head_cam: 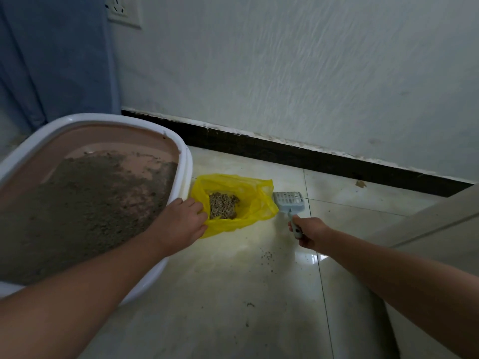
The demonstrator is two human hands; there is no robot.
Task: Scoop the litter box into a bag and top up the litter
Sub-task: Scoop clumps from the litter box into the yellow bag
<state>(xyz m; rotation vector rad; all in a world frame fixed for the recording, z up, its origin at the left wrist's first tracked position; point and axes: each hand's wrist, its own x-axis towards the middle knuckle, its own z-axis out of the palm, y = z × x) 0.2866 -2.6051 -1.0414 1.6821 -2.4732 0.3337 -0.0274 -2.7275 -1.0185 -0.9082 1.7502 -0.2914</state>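
Count: 1 litter box [185, 161], 1 yellow bag [255, 203], 1 scoop [289, 202]. Hands: 2, left hand [178, 224] and right hand [312, 233]. Upper left: 1 wall socket [124, 11].

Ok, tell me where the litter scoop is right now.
In the head view the litter scoop lies on the tiled floor just right of the yellow bag, its handle gripped by the right hand.

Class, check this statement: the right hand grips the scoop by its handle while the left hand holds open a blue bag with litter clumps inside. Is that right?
Not quite. The bag is yellow, not blue, as the head view shows. The rest stands: the right hand grips the scoop by its handle, and the left hand holds the bag open with litter clumps inside.
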